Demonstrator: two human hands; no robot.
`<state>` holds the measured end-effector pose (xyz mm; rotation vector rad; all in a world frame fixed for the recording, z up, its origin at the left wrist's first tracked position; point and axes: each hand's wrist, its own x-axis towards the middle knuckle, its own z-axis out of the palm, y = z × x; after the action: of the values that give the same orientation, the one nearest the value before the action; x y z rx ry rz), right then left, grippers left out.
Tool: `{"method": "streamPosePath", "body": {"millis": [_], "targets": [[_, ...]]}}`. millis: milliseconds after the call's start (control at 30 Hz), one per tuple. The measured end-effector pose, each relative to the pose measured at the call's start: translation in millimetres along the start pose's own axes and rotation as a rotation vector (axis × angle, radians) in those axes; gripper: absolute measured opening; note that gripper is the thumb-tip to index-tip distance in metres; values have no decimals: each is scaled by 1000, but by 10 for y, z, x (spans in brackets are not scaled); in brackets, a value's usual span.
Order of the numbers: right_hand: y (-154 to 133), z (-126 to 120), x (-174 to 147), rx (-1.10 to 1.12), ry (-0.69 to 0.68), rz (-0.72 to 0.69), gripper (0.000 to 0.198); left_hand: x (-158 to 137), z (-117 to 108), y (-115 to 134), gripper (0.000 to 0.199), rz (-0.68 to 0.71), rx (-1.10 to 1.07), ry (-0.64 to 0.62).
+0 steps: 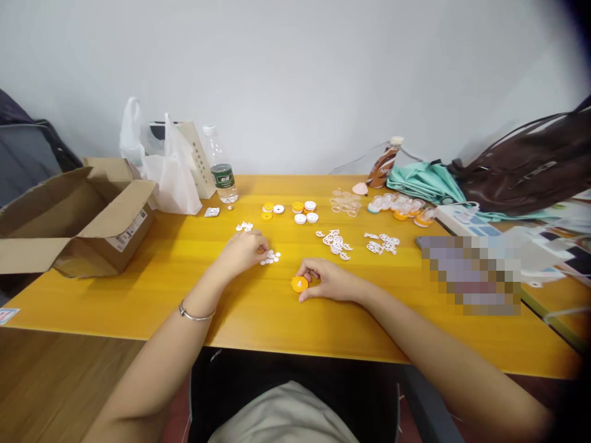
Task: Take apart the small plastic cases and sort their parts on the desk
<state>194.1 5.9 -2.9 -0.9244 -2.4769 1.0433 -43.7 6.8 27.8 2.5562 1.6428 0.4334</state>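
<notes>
Orange cap (300, 284): small, round and bright orange, with a small white bit at its middle
Cap's place: in the right hand, over the near part of the table (258, 320)
Right hand (335, 280): thumb and fingers curled around the orange cap's side, grasping it
Left hand (242, 253): fingertips together at the edge of the white discs (272, 256); cannot tell whether one is pinched
White discs: small, flat and round, in a loose cluster between the two hands
White bits (246, 226): a small heap just beyond the left hand
Cardboard box (115, 240): brown, flaps spread, inside hidden from this angle; a white label on its side
Plastic bag (173, 178): white, handles standing up, contents mostly hidden
Water bottle (223, 175): clear, green label, white cap, clear liquid visible in the lower part
Brown bottle (383, 166): pale cap, leaning; how full, cannot tell
Clear domes (406, 206): grouped at the right, some with orange bases
</notes>
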Motion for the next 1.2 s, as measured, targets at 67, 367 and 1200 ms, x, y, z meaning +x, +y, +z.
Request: {"method": "streamPosePath", "body": {"millis": [67, 367, 1200], "targets": [[0, -3, 0, -4, 1, -5, 40, -1, 16, 2, 13, 1, -6, 9], [3, -4, -2, 30, 5, -7, 40, -50, 18, 181, 14, 197, -227, -48], [104, -45, 19, 234, -74, -8, 29, -86, 271, 446, 26, 646, 116, 41]]}}
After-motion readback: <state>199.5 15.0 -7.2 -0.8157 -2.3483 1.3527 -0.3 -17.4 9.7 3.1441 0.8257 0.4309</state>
